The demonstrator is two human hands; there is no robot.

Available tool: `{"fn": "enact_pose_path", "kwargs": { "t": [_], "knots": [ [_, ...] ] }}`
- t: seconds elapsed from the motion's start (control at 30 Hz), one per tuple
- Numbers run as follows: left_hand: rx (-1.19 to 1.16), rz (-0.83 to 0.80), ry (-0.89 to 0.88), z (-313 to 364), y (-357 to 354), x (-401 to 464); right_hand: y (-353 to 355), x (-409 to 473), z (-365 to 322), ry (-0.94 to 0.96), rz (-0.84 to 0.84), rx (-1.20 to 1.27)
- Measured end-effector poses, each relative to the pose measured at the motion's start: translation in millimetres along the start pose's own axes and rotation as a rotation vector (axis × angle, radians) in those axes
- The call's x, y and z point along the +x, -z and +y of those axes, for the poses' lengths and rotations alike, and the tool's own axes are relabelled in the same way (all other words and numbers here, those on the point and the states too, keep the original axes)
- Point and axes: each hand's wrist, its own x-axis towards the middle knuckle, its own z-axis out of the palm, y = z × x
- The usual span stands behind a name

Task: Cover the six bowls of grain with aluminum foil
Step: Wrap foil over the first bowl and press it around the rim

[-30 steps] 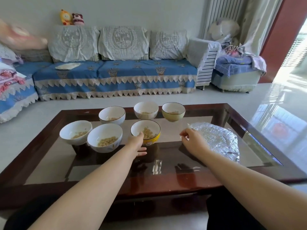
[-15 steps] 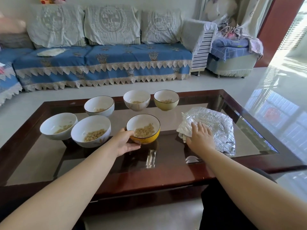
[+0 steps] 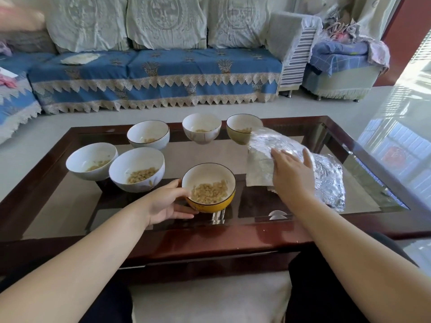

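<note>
- On the glass tabletop (image 3: 268,220) with its dark red wooden frame stand six bowls of grain, all uncovered.
- Nearest the person sits the yellow bowl (image 3: 208,188), white inside, with a heap of pale grain in it.
- The left hand (image 3: 166,202) cups this bowl's left wall, thumb near the rim and fingers curled under its side, so its grip is closed on the bowl.
- To the left, two white bowls, the large white bowl (image 3: 137,169) and the leftmost white bowl (image 3: 92,161), stand side by side, seemingly touching.
- Along the far side are the gold-rimmed white bowl (image 3: 148,134), the footed white bowl (image 3: 201,128) and the olive-yellow bowl (image 3: 241,128).
- To the right of the yellow bowl lies a stack of crinkled aluminum foil sheets (image 3: 328,183).
- The right hand (image 3: 292,173) holds the top foil sheet (image 3: 261,155), its left part raised off the stack; the fingers curl around its edge, though exactly how they pinch it is hard to tell.
- The raised sheet hides part of the olive-yellow bowl's rim.
- Beyond the tabletop stands a sofa (image 3: 158,73) with blue covers and lace trim.
</note>
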Motion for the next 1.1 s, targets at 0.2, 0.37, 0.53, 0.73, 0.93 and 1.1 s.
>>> {"fn": "enact_pose_path", "kwargs": {
  "t": [0.2,0.37,0.53,0.73,0.93,1.1],
  "knots": [
    [-0.033,-0.005,-0.021,-7,10,0,-20,-34,-61,0.514,0.191,0.021],
    [-0.122,0.032,-0.048,-13,13,9,-32,-32,-70,0.505,0.172,0.025],
    [-0.166,0.028,-0.053,-7,11,15,-20,-32,-73,0.560,0.237,0.074],
    [-0.352,0.047,-0.090,2,9,15,-26,-63,-107,0.639,0.043,0.086],
    [-0.390,0.064,-0.113,5,11,7,-3,-67,-117,0.559,-0.163,0.173],
    [-0.230,0.197,-0.247,8,15,0,14,-32,-97,0.293,-0.175,0.379]
  ]
}}
